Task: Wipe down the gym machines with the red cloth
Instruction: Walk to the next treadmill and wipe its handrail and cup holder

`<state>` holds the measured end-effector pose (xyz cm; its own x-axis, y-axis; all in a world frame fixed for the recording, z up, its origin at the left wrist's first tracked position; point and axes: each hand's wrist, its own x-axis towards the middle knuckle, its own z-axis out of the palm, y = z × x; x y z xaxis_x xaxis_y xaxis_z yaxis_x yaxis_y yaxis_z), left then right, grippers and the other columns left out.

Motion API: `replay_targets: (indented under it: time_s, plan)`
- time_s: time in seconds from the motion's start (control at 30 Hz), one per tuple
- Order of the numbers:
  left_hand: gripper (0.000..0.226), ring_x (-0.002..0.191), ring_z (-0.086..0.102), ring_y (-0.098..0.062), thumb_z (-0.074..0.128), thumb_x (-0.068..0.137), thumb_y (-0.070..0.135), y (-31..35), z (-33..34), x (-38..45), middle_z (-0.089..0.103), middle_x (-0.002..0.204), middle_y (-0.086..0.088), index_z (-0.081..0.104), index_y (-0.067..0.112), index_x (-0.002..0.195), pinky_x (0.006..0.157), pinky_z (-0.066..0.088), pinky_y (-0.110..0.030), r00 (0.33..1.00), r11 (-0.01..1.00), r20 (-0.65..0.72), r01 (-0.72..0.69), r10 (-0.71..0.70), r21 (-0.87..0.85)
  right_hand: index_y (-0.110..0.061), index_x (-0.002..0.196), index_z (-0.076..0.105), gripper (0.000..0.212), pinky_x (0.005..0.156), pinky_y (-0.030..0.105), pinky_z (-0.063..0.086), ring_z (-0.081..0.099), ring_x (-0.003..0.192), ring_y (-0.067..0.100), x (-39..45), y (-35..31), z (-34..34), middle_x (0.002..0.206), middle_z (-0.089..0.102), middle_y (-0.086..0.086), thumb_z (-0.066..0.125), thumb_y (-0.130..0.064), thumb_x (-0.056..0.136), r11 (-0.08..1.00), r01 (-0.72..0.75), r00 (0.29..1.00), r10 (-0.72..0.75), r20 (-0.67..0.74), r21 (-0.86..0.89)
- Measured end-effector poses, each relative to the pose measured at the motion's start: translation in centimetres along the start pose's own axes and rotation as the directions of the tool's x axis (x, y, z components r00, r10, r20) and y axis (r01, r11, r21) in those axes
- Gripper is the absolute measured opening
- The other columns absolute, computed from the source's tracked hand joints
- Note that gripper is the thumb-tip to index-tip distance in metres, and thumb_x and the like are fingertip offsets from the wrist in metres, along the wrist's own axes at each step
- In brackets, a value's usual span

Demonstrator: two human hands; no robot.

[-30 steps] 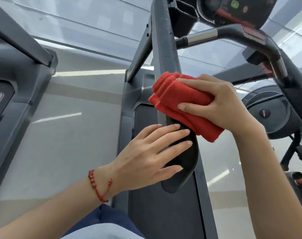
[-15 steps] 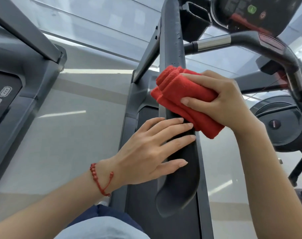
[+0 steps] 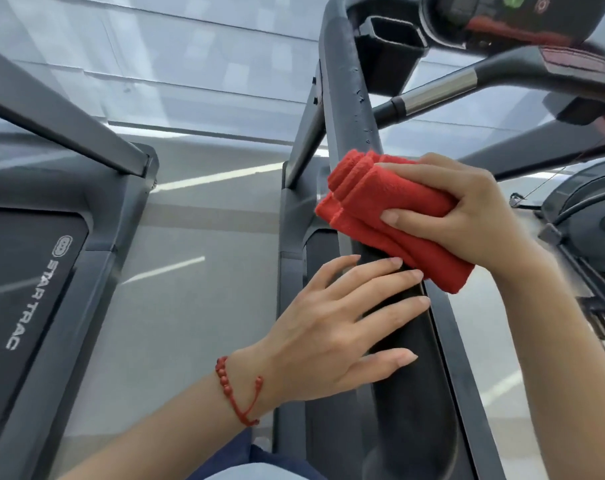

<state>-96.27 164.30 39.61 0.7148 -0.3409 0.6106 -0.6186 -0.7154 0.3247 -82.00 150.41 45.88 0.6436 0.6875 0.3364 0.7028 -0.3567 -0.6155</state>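
A folded red cloth (image 3: 380, 209) is pressed against the dark side handrail (image 3: 415, 393) of a treadmill, where the rail meets its upright post (image 3: 349, 98). My right hand (image 3: 467, 216) grips the cloth from the right, fingers wrapped over it. My left hand (image 3: 332, 334), with a red bead bracelet on the wrist, lies flat on the rail just below the cloth with fingers spread, holding nothing.
The treadmill console (image 3: 522, 19) and a chrome-ended handlebar (image 3: 439, 91) hang above on the right. A second treadmill marked STAR TRAC (image 3: 27, 278) stands at the left. Pale floor (image 3: 197, 289) lies between the two machines. Another machine's round housing (image 3: 598, 216) is at the right edge.
The view has shifted, so the rail looks longer and the left treadmill closer. The cloth and right hand sit slightly higher on the rail; my left hand stays flat below them.
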Motion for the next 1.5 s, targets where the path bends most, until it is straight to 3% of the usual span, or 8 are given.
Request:
replay_targets:
  time_s: [0.13,0.33,0.47,0.53,0.77,1.07,1.3,1.5]
  plan:
    - [0.039,0.124,0.048,-0.023,0.044,0.094,0.036,-1.6,-0.3,0.9,0.056,0.129,-0.01,0.062,0.01,0.116,0.1,0.039,-0.045,0.997,0.997,0.026,-0.071,0.071,0.0,-0.042,0.113,0.06,0.043,0.088,0.023,0.044,0.06,0.094,0.008,1.0,0.4,-0.1,0.101,0.065,-0.002,0.071,-0.041,0.071,1.0,-0.012,1.0,0.012,-0.002,0.018]
    - [0.038,0.124,0.048,-0.022,0.045,0.092,0.034,-3.8,-0.5,2.3,0.057,0.128,-0.009,0.064,0.011,0.115,0.102,0.038,-0.044,0.99,0.993,0.072,-0.119,0.117,0.015,-0.034,0.115,0.059,0.043,0.084,0.027,0.045,0.058,0.086,0.011,3.6,1.6,0.0,0.094,0.063,0.001,0.072,-0.032,0.073,0.995,-0.096,0.993,0.098,-0.06,0.036]
    - [0.04,0.125,0.047,-0.021,0.039,0.095,0.036,-4.2,-0.2,2.3,0.057,0.128,-0.008,0.064,0.012,0.116,0.104,0.036,-0.043,0.987,0.989,0.066,-0.148,0.149,-0.024,-0.037,0.115,0.059,0.046,0.08,0.015,0.039,0.056,0.084,0.0,3.0,1.9,-0.4,0.089,0.057,-0.023,0.071,-0.043,0.071,0.997,-0.07,0.997,0.069,-0.03,-0.022]
    - [0.04,0.126,0.046,-0.019,0.038,0.095,0.036,-4.5,0.0,2.3,0.057,0.129,-0.007,0.063,0.013,0.116,0.105,0.035,-0.043,0.985,0.986,0.059,-0.157,0.16,-0.051,-0.042,0.115,0.058,0.045,0.081,0.015,0.039,0.057,0.086,0.002,3.0,2.0,-0.6,0.09,0.057,-0.025,0.071,-0.044,0.072,0.998,-0.068,0.998,0.067,-0.015,-0.006]
    - [0.038,0.12,0.05,-0.018,0.04,0.095,0.036,-5.9,0.1,3.2,0.06,0.124,-0.006,0.064,0.012,0.114,0.103,0.036,-0.045,0.976,0.969,0.032,-0.21,0.216,-0.129,-0.036,0.117,0.057,0.047,0.08,0.016,0.041,0.056,0.082,0.005,6.1,2.8,-0.2,0.091,0.063,0.003,0.072,-0.035,0.073,0.987,-0.148,0.983,0.14,-0.116,-0.069]
    - [0.037,0.122,0.05,-0.021,0.047,0.091,0.035,-8.9,-0.2,6.3,0.06,0.124,-0.006,0.065,0.012,0.113,0.104,0.035,-0.042,0.984,0.985,0.08,-0.154,0.16,-0.077,-0.037,0.115,0.058,0.045,0.079,0.015,0.041,0.056,0.082,0.006,7.2,3.9,-0.2,0.09,0.063,-0.001,0.07,-0.043,0.073,0.986,-0.076,0.991,0.057,-0.123,-0.149]
    - [0.037,0.12,0.051,-0.019,0.043,0.094,0.035,-10.0,0.4,6.7,0.063,0.12,-0.005,0.067,0.012,0.11,0.105,0.034,-0.043,0.98,0.981,0.078,-0.176,0.183,-0.088,-0.031,0.117,0.061,0.046,0.078,0.017,0.04,0.053,0.076,0.002,9.9,5.1,0.0,0.081,0.057,-0.007,0.073,-0.037,0.073,0.985,-0.149,0.98,0.135,-0.148,-0.088]
    - [0.036,0.122,0.05,-0.02,0.045,0.093,0.035,-12.8,0.3,8.0,0.061,0.123,-0.006,0.065,0.012,0.113,0.104,0.036,-0.044,0.981,0.972,0.05,-0.179,0.188,-0.155,-0.039,0.113,0.057,0.045,0.076,0.013,0.039,0.055,0.078,0.001,10.3,5.6,-0.2,0.085,0.056,-0.015,0.072,-0.041,0.071,0.989,-0.142,0.984,0.135,-0.119,-0.052]
